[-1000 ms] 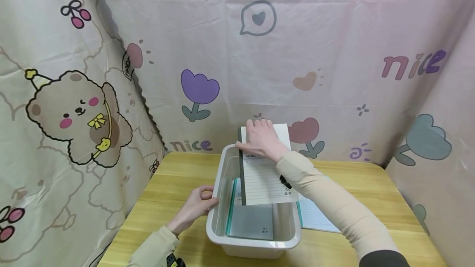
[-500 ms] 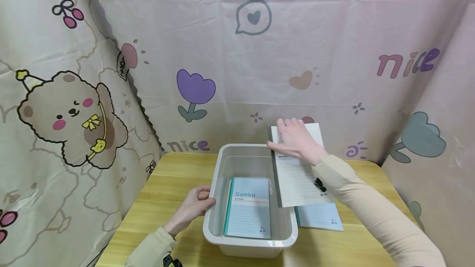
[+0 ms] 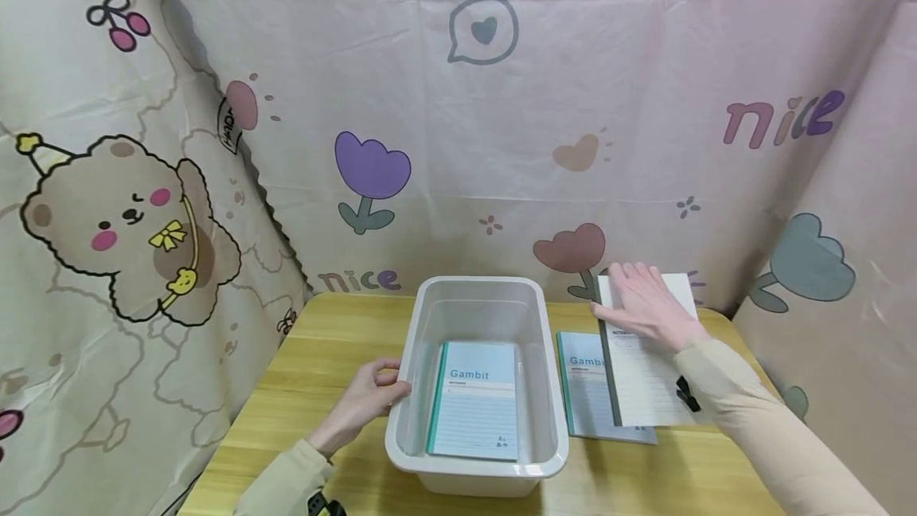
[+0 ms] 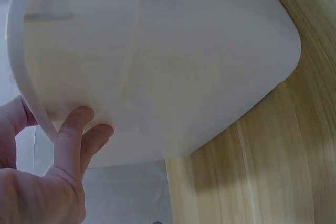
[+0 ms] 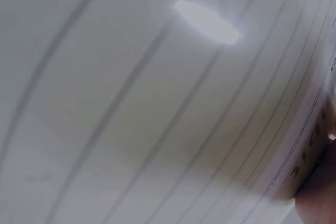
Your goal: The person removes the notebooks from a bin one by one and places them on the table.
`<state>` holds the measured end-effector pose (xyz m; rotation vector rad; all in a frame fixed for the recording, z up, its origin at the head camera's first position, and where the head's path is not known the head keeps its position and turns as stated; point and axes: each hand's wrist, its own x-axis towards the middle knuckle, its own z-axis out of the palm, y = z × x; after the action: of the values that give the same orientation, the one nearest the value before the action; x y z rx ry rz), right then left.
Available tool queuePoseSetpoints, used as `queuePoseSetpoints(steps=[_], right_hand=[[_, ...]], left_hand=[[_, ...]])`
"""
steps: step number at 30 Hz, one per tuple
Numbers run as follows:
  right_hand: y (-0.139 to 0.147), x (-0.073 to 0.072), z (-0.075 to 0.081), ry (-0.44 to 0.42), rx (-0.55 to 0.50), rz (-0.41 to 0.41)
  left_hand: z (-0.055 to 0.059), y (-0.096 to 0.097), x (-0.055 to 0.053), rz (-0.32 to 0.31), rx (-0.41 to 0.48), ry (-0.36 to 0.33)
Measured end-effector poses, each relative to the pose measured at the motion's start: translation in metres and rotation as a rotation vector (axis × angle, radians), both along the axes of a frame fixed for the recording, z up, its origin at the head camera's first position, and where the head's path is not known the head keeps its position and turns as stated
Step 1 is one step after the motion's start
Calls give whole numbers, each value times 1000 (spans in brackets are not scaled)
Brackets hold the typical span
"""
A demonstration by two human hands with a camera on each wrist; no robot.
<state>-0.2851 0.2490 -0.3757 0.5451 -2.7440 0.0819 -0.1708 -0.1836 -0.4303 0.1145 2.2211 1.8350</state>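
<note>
My left hand (image 3: 365,398) pinches the left rim of a white plastic bin (image 3: 478,468), the thumb at the lip and fingertips (image 4: 79,115) against the outer wall in the left wrist view. Inside the bin lies a blue notebook (image 3: 476,412) marked "Gambit", with a teal spine. My right hand (image 3: 648,305) grips the upper part of a cream lined notebook (image 3: 645,381) with a dark grey spine. That cream notebook (image 5: 147,103) fills the right wrist view. It overlaps a second blue notebook (image 3: 583,388) on the table, right of the bin, and hides part of it.
Both blue notebooks and the bin are on a light wooden table (image 3: 344,333). A patterned cloth (image 3: 430,102) hangs behind the table's back edge and along both sides.
My right hand has carried the cream notebook from above the bin rightward and lower, over the blue notebook on the table. My left hand keeps its hold on the bin.
</note>
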Motion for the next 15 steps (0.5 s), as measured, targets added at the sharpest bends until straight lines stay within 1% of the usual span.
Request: queuePoseSetpoints(steps=[6, 9, 15], right_hand=[[46, -3, -44, -29, 3, -34], [66, -6, -65, -16, 11, -43], [102, -9, -101, -27, 11, -102]], left_hand=[[1, 1, 0, -4, -2, 1], [2, 1, 0, -3, -5, 4], [3, 1, 1, -8, -5, 4]])
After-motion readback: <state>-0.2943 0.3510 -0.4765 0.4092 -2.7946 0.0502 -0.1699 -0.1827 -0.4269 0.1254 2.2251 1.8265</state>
